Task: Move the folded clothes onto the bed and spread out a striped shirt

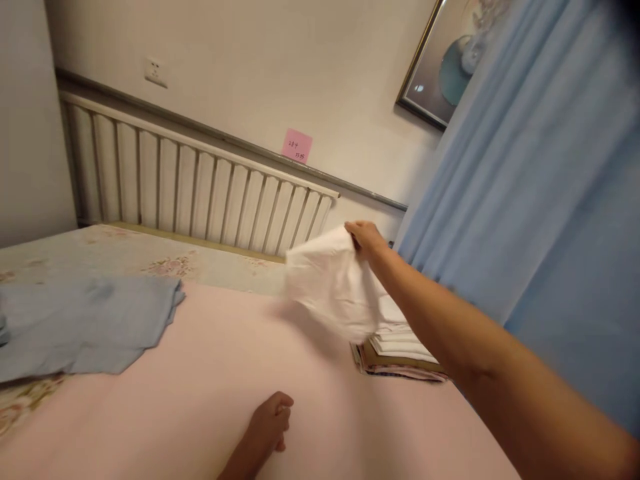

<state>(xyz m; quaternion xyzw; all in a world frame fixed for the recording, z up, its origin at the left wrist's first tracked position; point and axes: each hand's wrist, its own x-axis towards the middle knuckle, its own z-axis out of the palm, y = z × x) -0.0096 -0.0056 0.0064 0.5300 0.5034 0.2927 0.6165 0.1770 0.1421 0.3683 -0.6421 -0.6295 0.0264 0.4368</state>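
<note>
My right hand (367, 238) is raised over the far right of the bed, pinching the top edge of a white cloth (333, 283) that hangs loose below it. Under the cloth sits a stack of folded cloths (400, 350) on the pink sheet (215, 380). My left hand (273, 420) rests on the pink sheet near the bottom of the view, fingers curled in, with nothing visible in it.
A folded light blue cloth (85, 323) lies at the left on the bed. A white radiator (190, 190) runs along the wall behind. A blue curtain (540, 187) hangs close on the right, next to a framed picture (450, 60).
</note>
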